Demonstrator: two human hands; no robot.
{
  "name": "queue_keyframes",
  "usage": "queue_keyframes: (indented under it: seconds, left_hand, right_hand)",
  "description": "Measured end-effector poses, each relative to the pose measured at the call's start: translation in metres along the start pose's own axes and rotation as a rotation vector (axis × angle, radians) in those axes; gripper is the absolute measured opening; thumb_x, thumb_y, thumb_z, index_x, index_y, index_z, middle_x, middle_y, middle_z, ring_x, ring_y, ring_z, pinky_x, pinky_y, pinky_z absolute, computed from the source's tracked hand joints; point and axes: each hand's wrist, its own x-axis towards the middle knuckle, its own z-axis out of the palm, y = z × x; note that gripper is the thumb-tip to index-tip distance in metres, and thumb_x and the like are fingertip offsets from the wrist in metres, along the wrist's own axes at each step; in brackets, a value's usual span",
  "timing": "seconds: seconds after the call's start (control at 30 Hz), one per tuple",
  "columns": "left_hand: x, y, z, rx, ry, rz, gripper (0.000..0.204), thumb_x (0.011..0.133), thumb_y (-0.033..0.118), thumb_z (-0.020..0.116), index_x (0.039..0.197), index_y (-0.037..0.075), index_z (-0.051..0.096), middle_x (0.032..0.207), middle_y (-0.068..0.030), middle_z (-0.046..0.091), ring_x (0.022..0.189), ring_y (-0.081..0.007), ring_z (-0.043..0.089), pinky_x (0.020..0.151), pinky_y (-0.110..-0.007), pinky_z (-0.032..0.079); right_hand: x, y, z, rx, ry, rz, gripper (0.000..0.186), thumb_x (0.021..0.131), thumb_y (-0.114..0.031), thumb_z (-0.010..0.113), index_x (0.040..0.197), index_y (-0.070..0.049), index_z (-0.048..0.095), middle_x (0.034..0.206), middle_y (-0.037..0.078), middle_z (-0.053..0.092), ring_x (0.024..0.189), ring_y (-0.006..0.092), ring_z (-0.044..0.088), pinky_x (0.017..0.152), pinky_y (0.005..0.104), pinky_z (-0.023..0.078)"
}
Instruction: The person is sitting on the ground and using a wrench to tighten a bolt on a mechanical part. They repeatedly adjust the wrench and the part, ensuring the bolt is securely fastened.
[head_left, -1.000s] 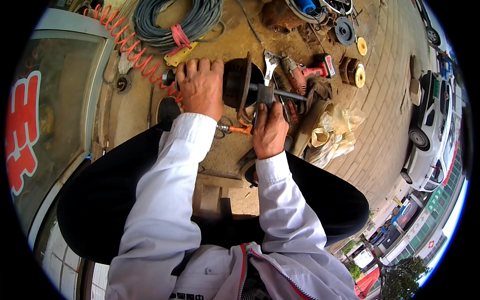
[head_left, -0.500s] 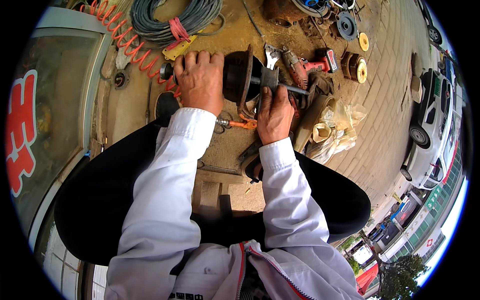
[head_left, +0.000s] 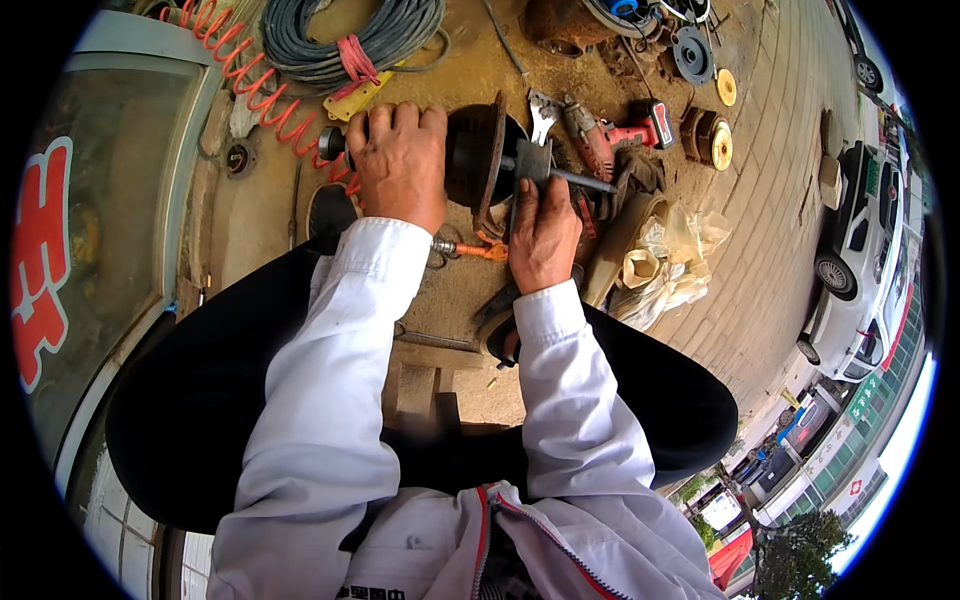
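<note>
My left hand is wrapped over a dark, rusty round metal housing with a wide flange, held sideways in front of me. A round knob-like end sticks out to its left. From the flange side a steel shaft points right. My right hand pinches a dark grey metal piece against that shaft, thumb and fingers closed; its far side is hidden. Just beyond lies a silver wrench head. An orange-handled tool lies beneath the housing.
A red cordless power tool, a copper-coloured spool and a crumpled plastic bag lie right. Coiled black hose and a red spiral air hose are at far left. A glass-panelled door stands left; cars are parked right.
My right hand and the grey metal piece have shifted slightly left, closer to the flange. My left hand keeps its grip in the same place.
</note>
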Motion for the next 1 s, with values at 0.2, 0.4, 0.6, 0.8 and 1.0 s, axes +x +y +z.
queue_keyframes:
  seconds: [0.2,0.4,0.6,0.8,1.0]
  left_hand:
    - [0.0,0.003,0.003,0.018,-0.034,-0.027,0.033,0.073,0.002,0.076,0.103,0.011,0.066,0.102,-0.0085,0.063,0.109,-0.0301,0.057,0.108,-0.05,0.038]
    - [0.001,0.003,0.004,0.016,-0.005,-0.026,0.023,0.079,0.003,0.07,0.101,0.01,0.066,0.101,-0.009,0.063,0.108,-0.0301,0.057,0.107,-0.051,0.039]
    - [0.001,0.0,0.001,0.015,-0.04,-0.019,0.032,0.075,0.001,0.074,0.104,0.01,0.067,0.102,-0.0093,0.063,0.108,-0.0306,0.058,0.108,-0.051,0.038]
    - [0.006,0.002,-0.005,0.012,-0.141,-0.029,0.042,0.069,0.002,0.079,0.108,0.011,0.068,0.107,-0.0097,0.064,0.111,-0.0312,0.057,0.108,-0.049,0.038]
    - [0.013,-0.004,-0.006,0.015,-0.185,-0.002,0.05,0.064,0.002,0.083,0.109,0.012,0.067,0.109,-0.0093,0.065,0.113,-0.0311,0.058,0.106,-0.047,0.039]
  right_hand:
    - [-0.017,0.017,0.002,0.076,0.109,-0.076,0.017,0.104,-0.016,0.059,0.1,0.001,0.054,0.081,0.031,0.064,0.081,0.054,0.064,0.062,0.0472,0.05]
    - [-0.013,0.013,0.003,0.041,0.134,-0.145,0.019,0.104,-0.015,0.061,0.096,0.001,0.054,0.075,0.029,0.062,0.072,0.0524,0.061,0.059,0.0477,0.047]
    - [0.014,0.002,-0.003,0.035,0.118,0.007,0.028,0.103,-0.02,0.063,0.089,0.004,0.057,0.077,0.031,0.062,0.07,0.051,0.061,0.06,0.0474,0.046]
    - [-0.038,0.039,-0.013,0.516,0.115,0.209,0.021,0.103,-0.017,0.064,0.098,0.003,0.066,0.081,0.005,0.067,0.076,0.0096,0.055,0.067,0.0285,0.048]
    - [-0.065,0.106,0.019,0.123,-0.514,0.412,0.017,0.099,-0.016,0.071,0.105,0.0,0.069,0.086,0.01,0.071,0.083,0.0135,0.066,0.075,0.0312,0.054]
